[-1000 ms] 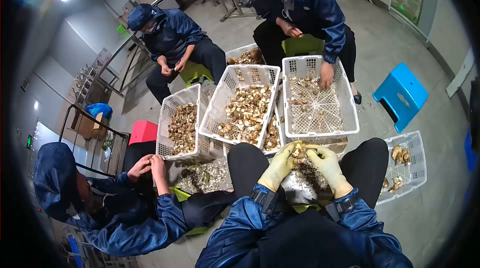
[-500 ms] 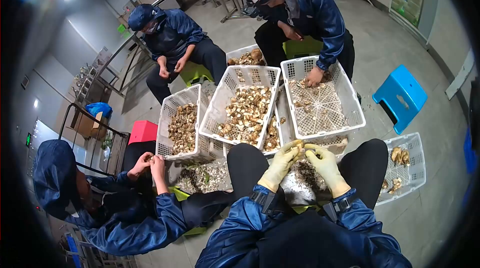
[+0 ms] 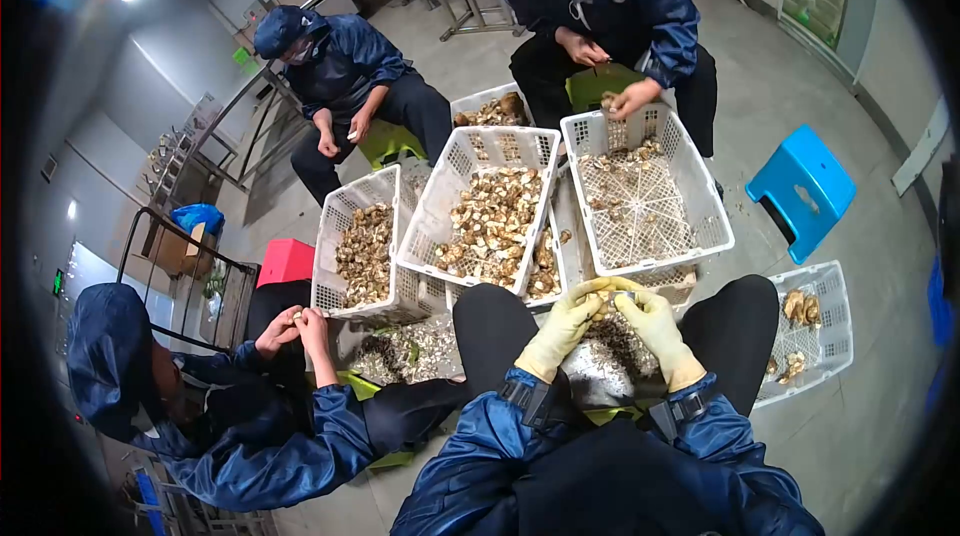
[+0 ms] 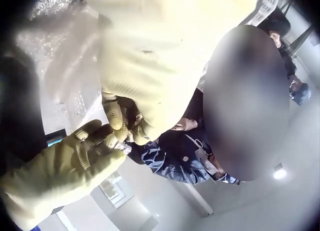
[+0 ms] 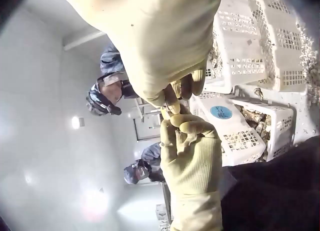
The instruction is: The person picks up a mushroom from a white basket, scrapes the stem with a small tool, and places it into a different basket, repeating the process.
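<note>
Both my hands wear pale yellow rubber gloves and meet above my lap in the head view. Curled fingers of my left hand point(image 3: 556, 336) hold a small brownish mushroom point(image 4: 134, 120), mostly hidden by the glove. My right hand point(image 3: 656, 331) works close against it, thumb and fingers pinching a small silvery blade point(image 4: 123, 148) whose flat end shows in the left wrist view. Below the hands, a pile of dark and pale trimmings point(image 3: 612, 348) lies between my knees. Just beyond stands a white crate point(image 3: 716, 254) with a few mushroom pieces on its slotted floor.
White crates of mushrooms, one in the middle point(image 3: 420, 248) and one at left point(image 3: 330, 298), stand before me. A low crate point(image 3: 836, 351) with a few mushroom clusters is by my right knee. A blue stool point(image 3: 803, 191) stands beyond it. Three people sit around, handling mushrooms.
My hands stay together over the trimmings while their fingers shift around the mushroom. Across from me, a person's hand has risen from the crate with a mushroom; that crate has shifted slightly.
</note>
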A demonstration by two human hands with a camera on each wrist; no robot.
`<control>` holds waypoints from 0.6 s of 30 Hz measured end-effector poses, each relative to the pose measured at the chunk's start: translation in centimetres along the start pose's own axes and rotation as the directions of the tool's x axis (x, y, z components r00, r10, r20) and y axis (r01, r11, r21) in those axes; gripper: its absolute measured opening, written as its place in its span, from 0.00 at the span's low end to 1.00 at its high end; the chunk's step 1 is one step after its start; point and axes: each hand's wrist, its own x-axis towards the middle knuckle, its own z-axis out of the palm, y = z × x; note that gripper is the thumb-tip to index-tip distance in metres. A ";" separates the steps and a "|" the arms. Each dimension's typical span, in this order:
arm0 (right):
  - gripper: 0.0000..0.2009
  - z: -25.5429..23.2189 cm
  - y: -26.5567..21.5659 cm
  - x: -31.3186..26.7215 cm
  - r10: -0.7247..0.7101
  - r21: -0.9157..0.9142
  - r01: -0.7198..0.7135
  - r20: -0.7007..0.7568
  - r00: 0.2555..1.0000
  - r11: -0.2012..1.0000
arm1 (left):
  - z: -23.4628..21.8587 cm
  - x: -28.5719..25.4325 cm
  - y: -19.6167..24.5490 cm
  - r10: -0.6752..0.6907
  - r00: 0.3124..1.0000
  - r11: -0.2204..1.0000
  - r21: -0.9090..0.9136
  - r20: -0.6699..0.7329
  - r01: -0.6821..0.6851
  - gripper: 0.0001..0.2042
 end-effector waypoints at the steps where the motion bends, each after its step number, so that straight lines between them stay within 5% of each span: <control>1: 0.12 0.0 -0.4 -0.1 0.006 -0.012 -0.005 0.016 1.000 1.000 | 0.3 -0.3 0.5 -0.026 1.000 0.998 0.065 -0.012 0.027 0.21; 4: 0.12 -0.1 -1.2 -0.3 0.041 -0.077 -0.037 0.045 0.998 0.996 | 0.5 0.0 0.1 0.071 0.996 0.979 0.194 -0.053 -0.060 0.21; 8: 0.14 -0.6 -2.7 -0.4 0.157 -0.152 -0.150 0.035 0.987 0.977 | -0.2 0.1 0.1 0.008 1.000 0.972 0.235 0.028 -0.014 0.23; 12: 0.15 -1.4 -3.0 -0.1 0.235 0.000 -0.235 0.076 0.969 0.972 | 0.4 -0.4 0.6 0.003 0.994 1.000 -0.020 0.111 -0.001 0.24; 13: 0.14 -1.3 -3.3 -0.1 0.242 -0.111 -0.238 0.031 0.970 0.965 | 0.6 -0.5 0.7 -0.009 0.997 1.000 -0.016 0.071 0.010 0.23; 16: 0.14 -0.7 -3.1 -0.6 0.102 0.005 -0.102 0.077 0.992 0.995 | 0.7 -0.3 0.4 0.013 1.000 0.998 0.060 0.022 -0.014 0.23; 18: 0.14 -1.4 -1.0 -0.2 0.062 -0.174 -0.044 0.101 0.993 0.984 | 0.6 -0.4 0.8 -0.001 1.000 0.972 0.235 -0.003 0.002 0.22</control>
